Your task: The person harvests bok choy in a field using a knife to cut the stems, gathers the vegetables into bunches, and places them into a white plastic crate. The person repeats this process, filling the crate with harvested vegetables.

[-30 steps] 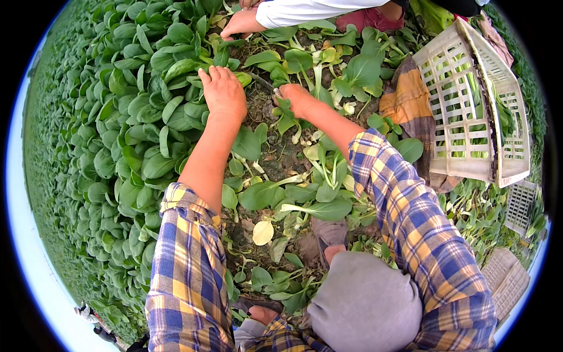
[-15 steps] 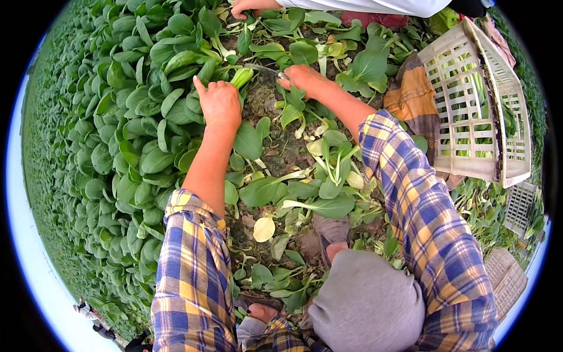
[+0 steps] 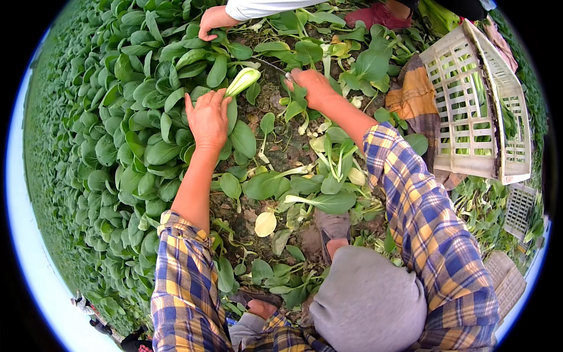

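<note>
My left hand (image 3: 209, 119) grips a bok choy at the edge of the dense leafy rows. The pale green base of the bok choy (image 3: 243, 81) points up and right past my fingers, and its leaves are partly hidden under the hand. Across a strip of soil, my right hand (image 3: 315, 88) is closed around the handle of a knife. The thin knife blade (image 3: 270, 64) reaches left from that fist, just above and apart from the bok choy's base. Trimmed loose leaves (image 3: 332, 203) lie between my forearms.
Standing bok choy plants (image 3: 126, 123) fill the left side. Another person's hand (image 3: 216, 22) touches leaves at the top. A white plastic crate (image 3: 463, 155) holding greens stands at the right, beside an orange and brown cloth (image 3: 410, 94). A smaller grey crate (image 3: 520, 209) sits behind it.
My left hand has drawn slightly left and down, and the bok choy's pale base now shows more fully. The knife hand has shifted a little right. The other person's hand has moved left and down.
</note>
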Demonstrator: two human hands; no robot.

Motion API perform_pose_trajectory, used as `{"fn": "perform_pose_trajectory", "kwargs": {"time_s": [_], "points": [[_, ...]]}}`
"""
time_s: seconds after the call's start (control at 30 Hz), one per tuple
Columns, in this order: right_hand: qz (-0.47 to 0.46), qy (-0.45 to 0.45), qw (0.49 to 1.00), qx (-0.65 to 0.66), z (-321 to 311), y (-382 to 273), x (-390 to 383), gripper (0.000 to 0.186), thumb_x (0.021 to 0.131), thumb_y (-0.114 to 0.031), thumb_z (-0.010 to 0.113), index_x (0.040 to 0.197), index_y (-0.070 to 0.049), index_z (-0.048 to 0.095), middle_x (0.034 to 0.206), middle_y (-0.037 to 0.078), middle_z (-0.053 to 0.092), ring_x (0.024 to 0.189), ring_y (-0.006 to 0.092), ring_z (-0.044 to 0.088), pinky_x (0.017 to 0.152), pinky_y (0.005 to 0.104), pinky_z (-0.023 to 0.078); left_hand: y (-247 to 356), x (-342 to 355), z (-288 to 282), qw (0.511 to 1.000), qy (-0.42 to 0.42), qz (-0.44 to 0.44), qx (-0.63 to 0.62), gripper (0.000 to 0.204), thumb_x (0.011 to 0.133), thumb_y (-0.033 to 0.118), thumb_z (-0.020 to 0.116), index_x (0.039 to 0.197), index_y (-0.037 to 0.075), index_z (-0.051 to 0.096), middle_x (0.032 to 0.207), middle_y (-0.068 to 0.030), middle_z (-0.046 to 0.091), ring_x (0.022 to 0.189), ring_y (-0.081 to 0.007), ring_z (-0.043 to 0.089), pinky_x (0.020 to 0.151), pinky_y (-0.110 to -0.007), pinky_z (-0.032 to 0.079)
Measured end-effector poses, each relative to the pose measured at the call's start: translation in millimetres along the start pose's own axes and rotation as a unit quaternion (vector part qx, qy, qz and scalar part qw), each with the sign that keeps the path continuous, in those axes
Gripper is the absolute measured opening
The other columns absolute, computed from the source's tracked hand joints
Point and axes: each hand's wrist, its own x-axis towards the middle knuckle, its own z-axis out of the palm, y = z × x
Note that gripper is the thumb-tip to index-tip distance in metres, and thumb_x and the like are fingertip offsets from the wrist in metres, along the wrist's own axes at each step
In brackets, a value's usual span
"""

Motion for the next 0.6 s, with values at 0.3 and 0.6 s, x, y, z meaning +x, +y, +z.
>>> {"fn": "perform_pose_trajectory", "kwargs": {"time_s": [0.3,0.6], "points": [[-0.180,0.034,0.754,0.631,-42,-85,-170,0.067,0.090,-0.052,0.058,0.127,0.002,0.043,0.113,0.018,0.064,0.042,0.0029,0.043,0.039,0.0177,0.037,110,-79,-126,0.945,0.017,-0.086,-0.315,0.028,0.084,0.009,0.066,0.111,0.009,0.064,0.101,-0.0080,0.065,0.102,-0.0252,0.060,0.114,-0.055,0.017],[-0.013,-0.217,0.666,0.714,-32,-111,-235,0.040,0.094,-0.033,0.059,0.119,-0.004,0.049,0.079,0.005,0.061,0.039,0.0050,0.043,0.035,0.0193,0.037,119,-132,-176,0.653,-0.253,-0.246,-0.670,0.053,0.088,0.029,0.066,0.127,-0.002,0.048,0.122,-0.0133,0.057,0.118,-0.0236,0.052,0.105,-0.037,0.036]]}}
